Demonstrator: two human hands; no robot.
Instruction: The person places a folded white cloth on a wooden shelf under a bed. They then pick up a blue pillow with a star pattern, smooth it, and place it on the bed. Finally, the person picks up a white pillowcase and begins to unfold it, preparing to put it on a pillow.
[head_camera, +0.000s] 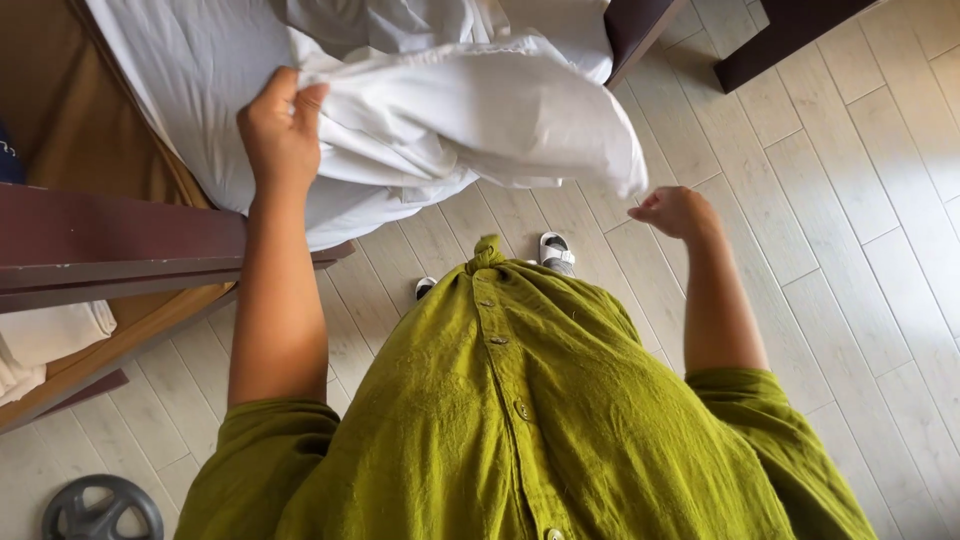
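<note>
Green shirt (520, 420) below; left hand (282, 130) grips white sheet (470, 110), right hand (675, 210) fisted, empty.

Bed frame (120, 245) left, open floor (850, 200) right

The left hand's (282, 128) fingertips vanish in the white sheet (470, 110), whose upper part runs past the top edge. The green shirt (520, 410) covers most of both sandals (556, 249). The grey wheel-shaped thing (100, 510) is cut off below.
</note>
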